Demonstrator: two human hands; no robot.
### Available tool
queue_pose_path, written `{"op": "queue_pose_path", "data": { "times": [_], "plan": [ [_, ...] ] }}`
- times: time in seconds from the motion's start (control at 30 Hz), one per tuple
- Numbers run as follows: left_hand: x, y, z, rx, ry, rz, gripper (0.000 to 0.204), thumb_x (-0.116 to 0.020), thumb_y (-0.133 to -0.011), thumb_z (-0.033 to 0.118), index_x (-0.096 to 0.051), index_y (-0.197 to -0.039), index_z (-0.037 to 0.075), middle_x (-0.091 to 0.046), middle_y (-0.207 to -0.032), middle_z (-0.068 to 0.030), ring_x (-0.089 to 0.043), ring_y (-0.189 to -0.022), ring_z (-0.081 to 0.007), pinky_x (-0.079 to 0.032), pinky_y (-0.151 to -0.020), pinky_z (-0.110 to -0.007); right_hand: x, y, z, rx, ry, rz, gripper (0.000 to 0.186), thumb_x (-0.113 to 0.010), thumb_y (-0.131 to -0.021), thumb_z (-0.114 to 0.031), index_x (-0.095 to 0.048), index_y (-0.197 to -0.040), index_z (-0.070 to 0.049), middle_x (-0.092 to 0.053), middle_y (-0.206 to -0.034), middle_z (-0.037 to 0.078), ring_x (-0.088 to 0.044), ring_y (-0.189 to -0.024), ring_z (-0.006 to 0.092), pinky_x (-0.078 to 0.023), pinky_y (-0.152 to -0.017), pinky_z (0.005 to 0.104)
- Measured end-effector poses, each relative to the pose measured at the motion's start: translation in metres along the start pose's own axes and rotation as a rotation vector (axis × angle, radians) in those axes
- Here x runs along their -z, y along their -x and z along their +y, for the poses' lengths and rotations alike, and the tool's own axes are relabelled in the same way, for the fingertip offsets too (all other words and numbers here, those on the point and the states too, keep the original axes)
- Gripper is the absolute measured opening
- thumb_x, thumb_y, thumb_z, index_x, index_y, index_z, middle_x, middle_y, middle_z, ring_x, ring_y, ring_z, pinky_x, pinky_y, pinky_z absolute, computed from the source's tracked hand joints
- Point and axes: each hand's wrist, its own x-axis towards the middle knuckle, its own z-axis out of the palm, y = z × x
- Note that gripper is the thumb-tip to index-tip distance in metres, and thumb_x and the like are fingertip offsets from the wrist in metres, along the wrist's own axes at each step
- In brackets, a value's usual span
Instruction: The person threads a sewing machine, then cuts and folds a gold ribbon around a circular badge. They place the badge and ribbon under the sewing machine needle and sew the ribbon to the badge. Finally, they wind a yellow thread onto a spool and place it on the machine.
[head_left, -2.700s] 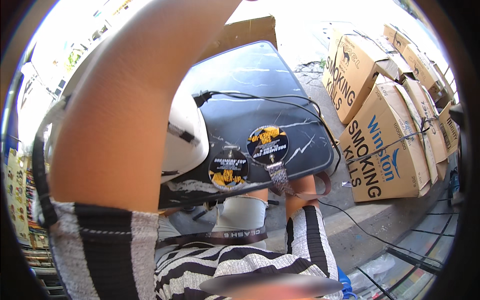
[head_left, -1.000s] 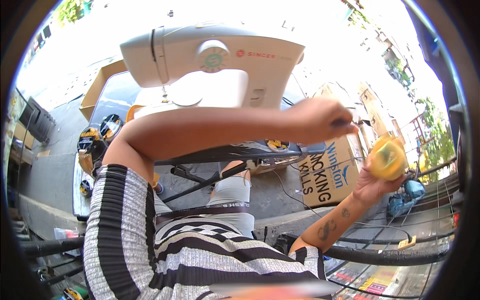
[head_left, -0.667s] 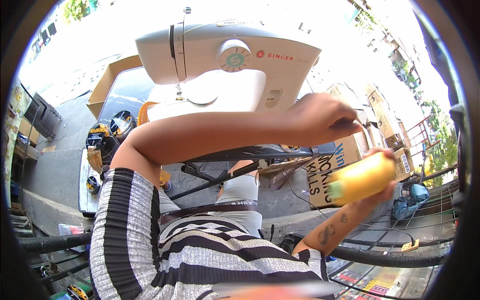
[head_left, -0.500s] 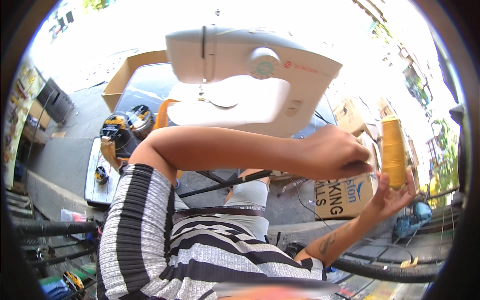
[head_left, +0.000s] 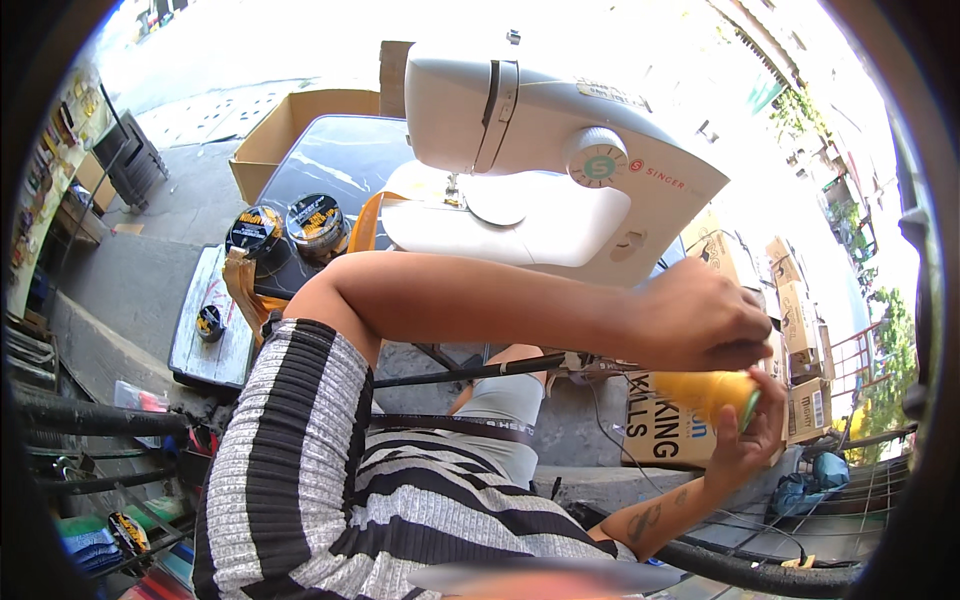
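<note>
My right hand (head_left: 745, 425) grips a cone of yellow thread (head_left: 705, 392) by its base end, where a greenish rim shows. The cone lies nearly level, its body pointing left and somewhat blurred. Just above it is my left hand (head_left: 715, 318), reached across my body with its fingers curled together. Whatever those fingers may pinch is hidden. Beyond my left forearm a white sewing machine (head_left: 560, 110) stands on a dark marbled table (head_left: 335, 160). An orange-yellow strip (head_left: 368, 222) lies at the left end of its bed.
Two round black-and-yellow tubs (head_left: 318, 225) sit at the table's left. A smaller one (head_left: 209, 323) rests on a pale wooden bench (head_left: 225, 352). Printed cardboard boxes (head_left: 665, 430) stand on the right, and an open carton (head_left: 290, 125) behind the table. A dark bar (head_left: 460, 372) crosses before my legs.
The thread cone has tipped from upright to nearly level, turning left beneath my left hand. My left hand has moved slightly right. The whole view has shifted, with the machine now farther right.
</note>
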Motion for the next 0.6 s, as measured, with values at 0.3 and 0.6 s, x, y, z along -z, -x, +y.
{"op": "queue_pose_path", "data": {
  "times": [0.3,0.6],
  "plan": [
    [-0.009,0.024,0.0,0.069,0.058,-0.061,0.021,-0.064,-0.091,0.024,-0.059,-0.08,0.007,-0.057,-0.069,-0.0079,-0.06,-0.06,-0.0275,-0.046,-0.053,-0.038,-0.027,0.006,0.012,0.002,-0.323,0.326,0.061,-0.071,-0.085,-0.035,-0.039,-0.127,-0.005,-0.049,-0.122,0.017,-0.061,-0.093,0.0266,-0.057,-0.076,0.04],
    [-0.003,0.015,-0.016,-0.221,-0.368,-0.326,0.026,-0.065,-0.09,0.032,-0.057,-0.076,0.011,-0.058,-0.075,-0.0019,-0.061,-0.073,-0.0207,-0.049,-0.073,-0.036,-0.027,0.008,0.006,-0.174,0.11,0.018,0.027,-0.063,-0.091,-0.017,-0.061,-0.11,0.002,-0.062,-0.101,0.008,-0.057,-0.084,0.0089,-0.047,-0.07,0.0235]
  ]
}}
